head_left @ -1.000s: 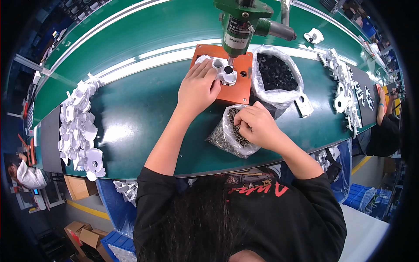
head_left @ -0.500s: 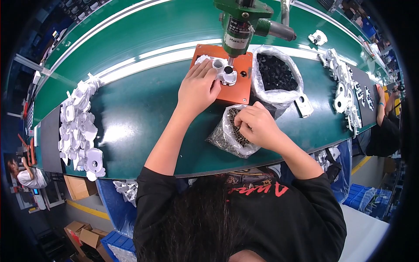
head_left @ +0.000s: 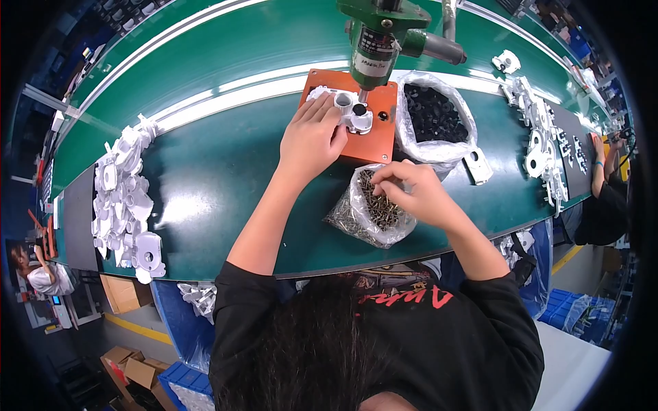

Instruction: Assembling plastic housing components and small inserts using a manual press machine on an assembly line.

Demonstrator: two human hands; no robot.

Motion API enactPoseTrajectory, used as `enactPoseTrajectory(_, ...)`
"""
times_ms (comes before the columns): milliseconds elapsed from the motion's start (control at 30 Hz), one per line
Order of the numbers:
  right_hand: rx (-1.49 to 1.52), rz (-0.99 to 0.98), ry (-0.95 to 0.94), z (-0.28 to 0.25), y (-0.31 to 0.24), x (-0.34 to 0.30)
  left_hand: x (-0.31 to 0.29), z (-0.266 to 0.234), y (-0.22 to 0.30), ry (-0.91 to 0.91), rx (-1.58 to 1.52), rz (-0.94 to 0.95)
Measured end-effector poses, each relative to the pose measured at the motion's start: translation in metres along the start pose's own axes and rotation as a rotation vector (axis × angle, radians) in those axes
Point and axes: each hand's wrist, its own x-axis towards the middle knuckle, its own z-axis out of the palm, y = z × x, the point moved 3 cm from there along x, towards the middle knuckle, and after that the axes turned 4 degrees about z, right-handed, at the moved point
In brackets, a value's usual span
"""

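Observation:
My left hand (head_left: 312,137) rests on a white plastic housing (head_left: 360,125) and keeps it on the orange base plate (head_left: 370,147) of a green press (head_left: 373,51). Its fingers lie across the housing's left part, the thumb against the near side. A black round piece (head_left: 359,109) sits on the housing, right under the press's metal rod (head_left: 363,96). Above an open plastic bag of small metal screws (head_left: 380,212) is my right hand (head_left: 415,193), its thumb and fingertips pinched together. Whatever is between those fingertips is too small to make out.
Beside the base plate stands a bag of black plastic parts (head_left: 432,113), with a white cover (head_left: 478,166) next to it. White housings are heaped at left (head_left: 123,198) and right (head_left: 538,147). Another person's arm (head_left: 598,164) reaches in at far right.
My right hand has lifted slightly out of the screws and shifted right, uncovering more of them. A white part on the far green belt has slid a little right. My left hand stays put.

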Motion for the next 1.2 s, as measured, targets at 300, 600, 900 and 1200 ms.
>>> enactPoseTrajectory(300,0.372,0.110,0.130,-0.043,0.009,0.016,0.000,0.001,-0.001,0.007,-0.003,0.000)
enactPoseTrajectory(600,0.224,0.133,0.119,-0.057,0.019,0.059,0.000,-0.001,0.000,-0.003,-0.002,0.007)
enactPoseTrajectory(900,0.337,0.253,0.059,-0.056,0.034,0.082,-0.002,0.000,-0.002,0.004,-0.010,0.002)
enactPoseTrajectory(1200,0.372,0.231,0.021,-0.049,0.019,0.092,-0.002,0.003,-0.005,0.004,-0.011,0.012)
